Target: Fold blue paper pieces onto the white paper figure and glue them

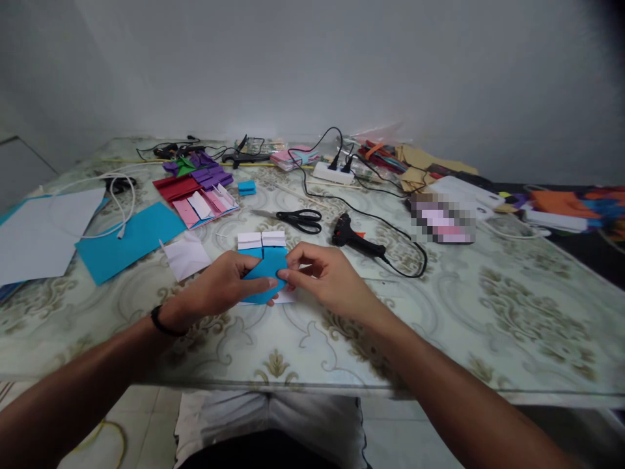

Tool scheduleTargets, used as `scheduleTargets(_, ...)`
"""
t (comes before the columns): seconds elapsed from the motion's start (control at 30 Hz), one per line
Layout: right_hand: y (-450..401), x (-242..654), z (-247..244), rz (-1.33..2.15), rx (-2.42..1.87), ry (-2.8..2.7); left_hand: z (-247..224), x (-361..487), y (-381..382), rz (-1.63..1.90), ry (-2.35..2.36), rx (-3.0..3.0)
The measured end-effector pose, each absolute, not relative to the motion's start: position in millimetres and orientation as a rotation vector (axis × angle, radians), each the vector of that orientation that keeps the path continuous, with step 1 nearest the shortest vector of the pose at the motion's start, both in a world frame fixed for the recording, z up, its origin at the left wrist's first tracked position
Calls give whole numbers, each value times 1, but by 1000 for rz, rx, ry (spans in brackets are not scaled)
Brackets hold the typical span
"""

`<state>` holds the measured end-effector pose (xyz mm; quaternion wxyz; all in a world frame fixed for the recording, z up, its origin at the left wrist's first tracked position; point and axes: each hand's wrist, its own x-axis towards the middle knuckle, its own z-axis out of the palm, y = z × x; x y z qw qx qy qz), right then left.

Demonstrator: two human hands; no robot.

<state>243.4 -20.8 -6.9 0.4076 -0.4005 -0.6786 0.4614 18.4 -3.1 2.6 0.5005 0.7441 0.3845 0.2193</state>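
Observation:
A piece of blue paper [266, 268] is held up between my two hands, low over the near middle of the table. My left hand [229, 277] grips its left side, thumb lying across the front. At the right edge, the thumb and fingers of my right hand [322, 273] pinch the sheet. Just behind it lie two small folded white paper strips [261, 240] with blue paper below them. Some white paper [286, 297] shows under the blue piece. Black-handled scissors [297, 220] lie beyond my hands, and a black glue gun [359, 240] rests to their right.
Blue sheets [131, 241], a white sheet [46, 228] and a white square [186, 256] lie left. Folded pink and red papers [202, 203] sit behind. A white power strip [333, 173] with black cords stands at the back. Coloured materials [561, 203] and a blurred object [442, 220] lie right.

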Motion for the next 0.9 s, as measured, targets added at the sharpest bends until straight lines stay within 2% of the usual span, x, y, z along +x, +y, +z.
scheduleTargets(0.2,-19,246,-7,1238,-976,-1666,-1,18,-3,471,883,1758)
scheduleTargets(0.63,-27,241,-7,1138,-985,-1671,7,19,-8,492,887,1769)
scheduleTargets(0.9,-22,240,-12,1280,-1010,-1620,-4,20,-4,704,956,1796)
